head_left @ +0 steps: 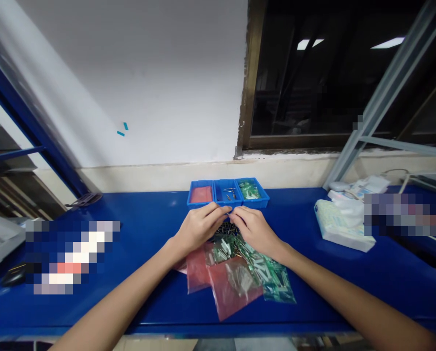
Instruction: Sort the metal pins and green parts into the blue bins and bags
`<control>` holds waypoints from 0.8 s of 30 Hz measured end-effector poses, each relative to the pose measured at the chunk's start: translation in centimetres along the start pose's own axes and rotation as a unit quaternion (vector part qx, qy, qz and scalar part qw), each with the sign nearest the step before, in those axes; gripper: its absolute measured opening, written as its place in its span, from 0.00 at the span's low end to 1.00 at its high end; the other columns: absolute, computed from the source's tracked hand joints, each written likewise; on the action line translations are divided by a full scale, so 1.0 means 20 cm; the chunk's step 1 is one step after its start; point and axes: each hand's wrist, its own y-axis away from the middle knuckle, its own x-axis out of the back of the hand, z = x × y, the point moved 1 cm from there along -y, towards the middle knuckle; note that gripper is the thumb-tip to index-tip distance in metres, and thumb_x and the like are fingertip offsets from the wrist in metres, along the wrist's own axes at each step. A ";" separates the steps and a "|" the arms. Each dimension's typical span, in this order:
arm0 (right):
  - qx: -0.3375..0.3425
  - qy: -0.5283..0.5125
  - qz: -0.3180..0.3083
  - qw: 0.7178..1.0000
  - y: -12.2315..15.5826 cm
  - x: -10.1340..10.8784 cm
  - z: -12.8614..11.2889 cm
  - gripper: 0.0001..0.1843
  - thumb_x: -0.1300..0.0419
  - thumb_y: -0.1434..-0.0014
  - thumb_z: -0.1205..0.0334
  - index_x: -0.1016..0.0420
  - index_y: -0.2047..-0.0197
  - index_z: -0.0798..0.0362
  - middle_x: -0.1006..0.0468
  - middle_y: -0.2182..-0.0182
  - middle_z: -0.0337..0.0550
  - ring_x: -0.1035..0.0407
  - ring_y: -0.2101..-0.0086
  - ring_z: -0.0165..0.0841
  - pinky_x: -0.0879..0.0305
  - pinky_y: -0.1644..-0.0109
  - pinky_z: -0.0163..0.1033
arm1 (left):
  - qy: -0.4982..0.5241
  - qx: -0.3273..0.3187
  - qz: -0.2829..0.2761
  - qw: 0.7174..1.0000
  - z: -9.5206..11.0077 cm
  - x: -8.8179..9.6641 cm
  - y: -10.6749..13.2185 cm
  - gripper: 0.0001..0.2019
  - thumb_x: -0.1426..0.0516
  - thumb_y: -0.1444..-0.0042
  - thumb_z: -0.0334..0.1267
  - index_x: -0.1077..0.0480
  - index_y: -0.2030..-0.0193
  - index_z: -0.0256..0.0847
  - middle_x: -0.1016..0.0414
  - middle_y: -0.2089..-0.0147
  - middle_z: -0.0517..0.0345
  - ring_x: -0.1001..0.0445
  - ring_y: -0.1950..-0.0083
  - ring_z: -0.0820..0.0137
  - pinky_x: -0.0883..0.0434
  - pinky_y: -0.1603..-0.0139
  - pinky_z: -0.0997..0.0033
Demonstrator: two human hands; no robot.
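Note:
My left hand and my right hand meet over the middle of the blue table, fingertips pinched together. Between them is a small metallic bit, too small to name. Below my fingers lies a pile of thin dark metal pieces, partly hidden by the hands. Nearer to me are pink plastic bags and green-tinted clear bags with slim, pale pieces inside. Just beyond my hands stand three joined blue bins: the left bin holds pink bags, the middle bin a few metal pieces, the right bin green bags.
The blue table runs up to a white wall and a dark window. A tissue pack lies on the right. A black object is at the left. Metal frame posts rise at both sides.

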 end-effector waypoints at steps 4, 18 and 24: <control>0.047 0.012 -0.013 0.999 0.01 -0.01 -0.02 0.15 0.52 0.28 0.64 0.34 0.67 0.52 0.28 0.69 0.41 0.34 0.66 0.34 0.41 0.58 0.39 | -0.002 -0.007 -0.028 1.000 -0.01 -0.02 0.02 0.09 0.49 0.30 0.35 0.30 0.49 0.38 0.25 0.58 0.54 0.25 0.61 0.72 0.25 0.63 0.73; -0.016 -0.062 -0.014 0.998 -0.01 -0.01 0.03 0.03 0.41 0.34 0.63 0.27 0.60 0.52 0.22 0.65 0.40 0.29 0.66 0.32 0.38 0.60 0.36 | 0.117 0.106 0.038 0.987 0.02 -0.01 -0.02 0.06 0.41 0.34 0.38 0.25 0.57 0.39 0.24 0.61 0.56 0.25 0.61 0.71 0.27 0.60 0.71; -0.036 -0.106 -0.009 0.994 -0.02 -0.02 0.02 0.08 0.42 0.34 0.62 0.24 0.65 0.53 0.23 0.70 0.38 0.34 0.73 0.29 0.41 0.68 0.34 | 0.212 0.192 0.054 0.957 0.05 0.00 -0.05 0.07 0.38 0.38 0.40 0.25 0.63 0.38 0.26 0.63 0.56 0.27 0.63 0.71 0.31 0.66 0.73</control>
